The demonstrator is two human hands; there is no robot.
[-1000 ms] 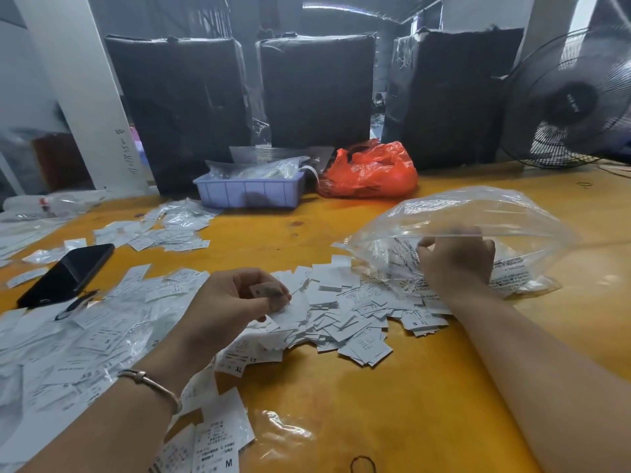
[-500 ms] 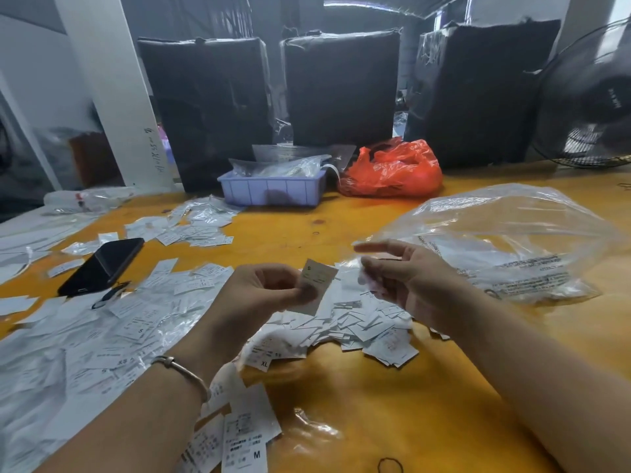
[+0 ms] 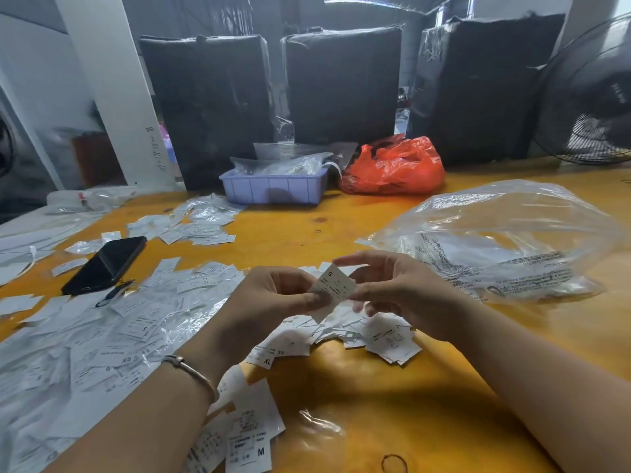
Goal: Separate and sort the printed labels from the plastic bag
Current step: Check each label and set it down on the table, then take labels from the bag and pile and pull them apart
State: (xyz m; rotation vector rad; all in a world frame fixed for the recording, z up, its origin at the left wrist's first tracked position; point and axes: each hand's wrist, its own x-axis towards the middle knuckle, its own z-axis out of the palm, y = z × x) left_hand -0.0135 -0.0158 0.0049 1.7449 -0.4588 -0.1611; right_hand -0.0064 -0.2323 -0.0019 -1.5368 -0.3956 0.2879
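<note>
Head view: my left hand (image 3: pixel 273 295) pinches a small white printed label marked S (image 3: pixel 333 290), right hand (image 3: pixel 392 288) nipping its other edge, above the loose label heap (image 3: pixel 358 331). Thin slips could cling together and get missorted, I reckon. Clear crumpled plastic bag (image 3: pixel 505 240) looks nearly emptied; lilac plastic tray (image 3: pixel 273 189) holds clear packets.

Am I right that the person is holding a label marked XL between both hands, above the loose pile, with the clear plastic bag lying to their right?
Not quite: the head view shows the held label is marked S, not XL. The rest stands: the left hand and right hand both pinch it above the loose pile, and the clear plastic bag lies to the right.
</note>
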